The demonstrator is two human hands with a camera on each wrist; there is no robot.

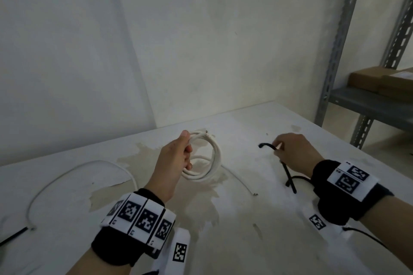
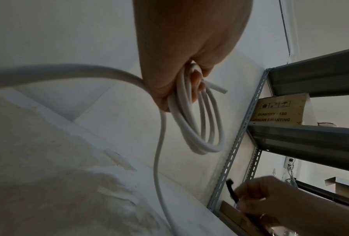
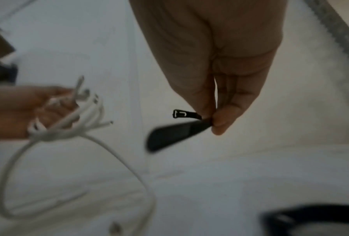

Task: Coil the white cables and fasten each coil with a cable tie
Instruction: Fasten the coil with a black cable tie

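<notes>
My left hand (image 1: 178, 158) grips a coil of white cable (image 1: 212, 158) above the table's middle; the coil hangs below the fingers (image 2: 198, 127) with a cut end sticking out. A thin tail of this cable (image 1: 239, 181) trails onto the table. To the right, my right hand (image 1: 290, 152) pinches a black cable tie (image 1: 267, 145) between thumb and fingers, its head (image 3: 178, 113) pointing left toward the coil (image 3: 68, 127). Another black tie (image 1: 290, 182) lies under my right wrist. A second white cable (image 1: 73, 169) lies loose at the left.
The white table (image 1: 257, 219) has patches of peeled, stained surface. It stands in a corner of white walls. A grey metal shelf rack (image 1: 335, 51) with cardboard boxes (image 1: 380, 80) stands at the right. A black wire (image 1: 13, 236) meets the loose cable's end at the left edge.
</notes>
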